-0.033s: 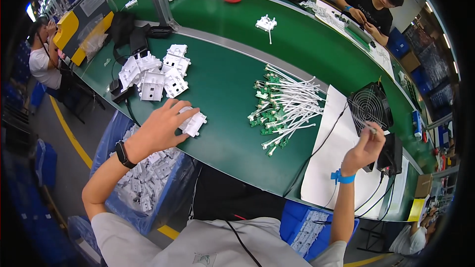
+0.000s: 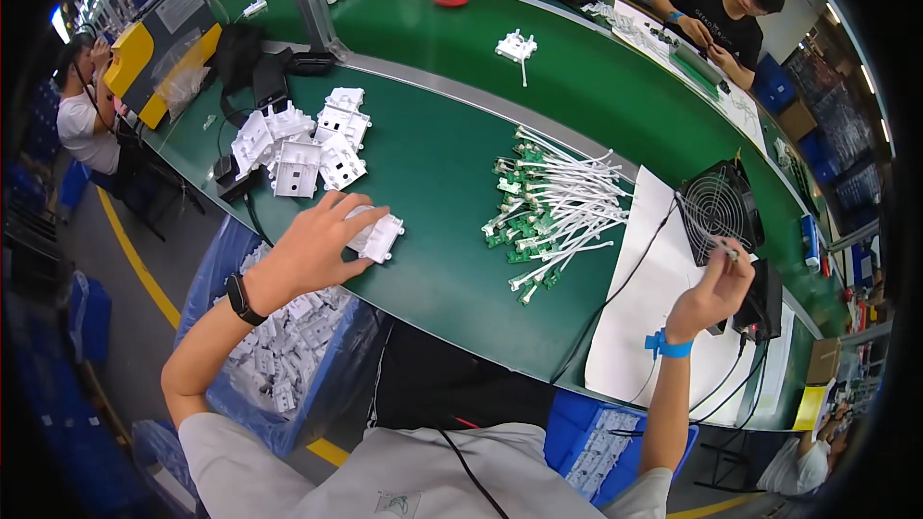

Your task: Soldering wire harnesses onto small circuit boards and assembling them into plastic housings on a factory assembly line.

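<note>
My left hand [image 2: 312, 248] rests at the near left of the green table, fingers closed around a white plastic housing [image 2: 385, 238]. Off to the right, my right hand [image 2: 713, 296] is raised in front of a black fan [image 2: 718, 213]. Its fingertips pinch a small part with a thin pale cable [image 2: 733, 252]; the fingers partly cover it, so its exact kind is unclear. Between the hands lies a heap of green circuit boards with white cables [image 2: 553, 202]. More white housings [image 2: 296, 168] are piled beyond my left hand.
A blue-lined bin of white parts [image 2: 279, 365] stands below the table's left edge. White paper [image 2: 625, 317] lies under the fan, beside a black box [image 2: 760, 300] with cords. One housing with a cable [image 2: 516, 46] sits on the far green belt [image 2: 413, 38]. A co-worker [image 2: 721, 24] sits across.
My right hand has shifted slightly right and down with the small part. My left hand still grips the white housing, which is tilted slightly differently.
</note>
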`<state>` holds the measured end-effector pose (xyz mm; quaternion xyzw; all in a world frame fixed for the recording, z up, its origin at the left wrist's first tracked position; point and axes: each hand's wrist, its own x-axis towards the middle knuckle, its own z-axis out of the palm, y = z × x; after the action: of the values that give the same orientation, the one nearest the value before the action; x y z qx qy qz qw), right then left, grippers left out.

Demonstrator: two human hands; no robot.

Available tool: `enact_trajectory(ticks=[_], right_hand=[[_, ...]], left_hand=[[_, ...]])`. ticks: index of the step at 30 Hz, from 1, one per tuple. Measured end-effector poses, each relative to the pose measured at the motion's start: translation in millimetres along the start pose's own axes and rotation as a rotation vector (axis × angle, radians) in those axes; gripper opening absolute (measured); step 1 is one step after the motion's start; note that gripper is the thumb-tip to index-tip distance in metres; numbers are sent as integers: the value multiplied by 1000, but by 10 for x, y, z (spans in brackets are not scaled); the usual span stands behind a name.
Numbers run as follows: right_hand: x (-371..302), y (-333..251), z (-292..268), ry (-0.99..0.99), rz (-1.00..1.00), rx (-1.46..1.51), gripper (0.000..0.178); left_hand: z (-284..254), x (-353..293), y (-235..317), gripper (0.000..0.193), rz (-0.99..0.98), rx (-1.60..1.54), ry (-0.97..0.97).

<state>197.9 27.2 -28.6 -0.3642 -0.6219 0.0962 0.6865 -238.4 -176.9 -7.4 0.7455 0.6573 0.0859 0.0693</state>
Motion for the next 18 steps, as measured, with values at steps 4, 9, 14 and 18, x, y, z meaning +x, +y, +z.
enact_trajectory(ticks=[4,9,14,18], right_hand=[[55,-175,-54,69,-13,31,10],[-161,-531,121,-240,-29,222,15],[-408,-927,391,-607,584,508,8],[-496,-829,464,-767,999,714,12]], left_hand=[[-50,258,152,68,-186,-661,51],[117,516,329,71,-40,-1432,89],[173,667,835,79,212,-1458,100],[162,735,1081,76,354,-1368,98]])
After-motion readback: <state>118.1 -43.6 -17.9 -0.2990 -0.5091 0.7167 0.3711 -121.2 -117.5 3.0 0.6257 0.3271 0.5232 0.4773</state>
